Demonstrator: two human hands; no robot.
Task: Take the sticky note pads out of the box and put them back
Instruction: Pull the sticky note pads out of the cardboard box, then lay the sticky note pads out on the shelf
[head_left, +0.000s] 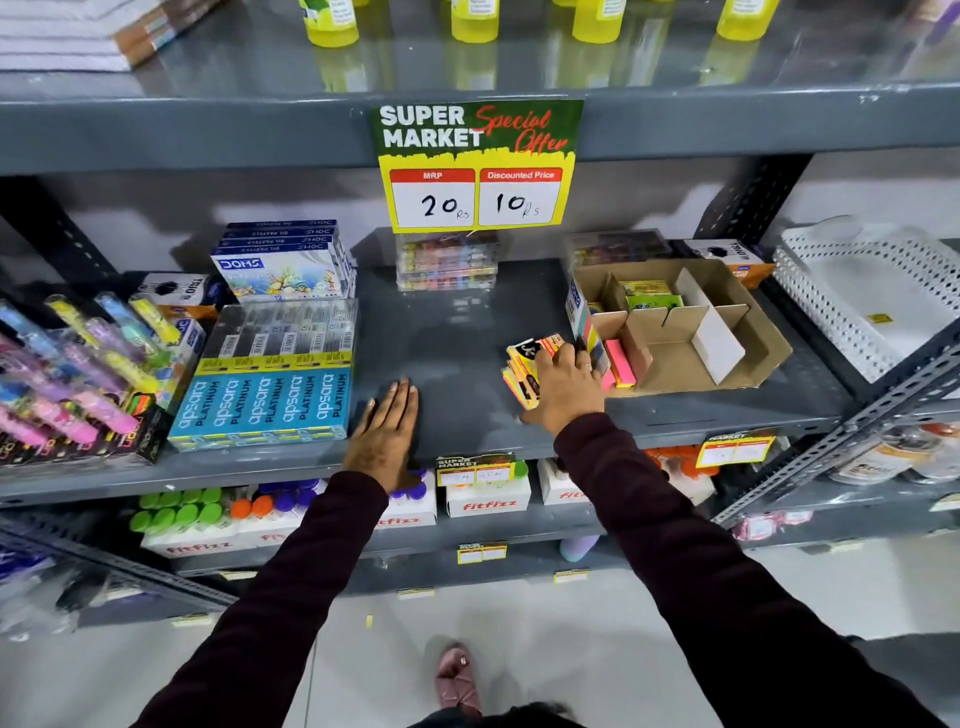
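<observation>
A brown cardboard box (748, 353) with dividers sits on the grey shelf (457, 322) at the right. Pink sticky note pads (621, 361) stand in its front left compartment, and yellow-green pads (649, 293) lie in a back one. A small pile of sticky note pads (524, 371) in yellow and pink wrappers lies on the shelf just left of the box. My right hand (566, 384) rests on that pile with fingers curled over the pads. My left hand (387, 431) lies flat and empty on the shelf near its front edge.
Blue pencil boxes (270, 400) and crayon packs (283, 267) fill the shelf's left side, with highlighters (78, 374) further left. A price sign (475, 166) hangs from the upper shelf. A white perforated tray (872, 301) stands to the right. Clear pen packs (447, 262) sit at the back.
</observation>
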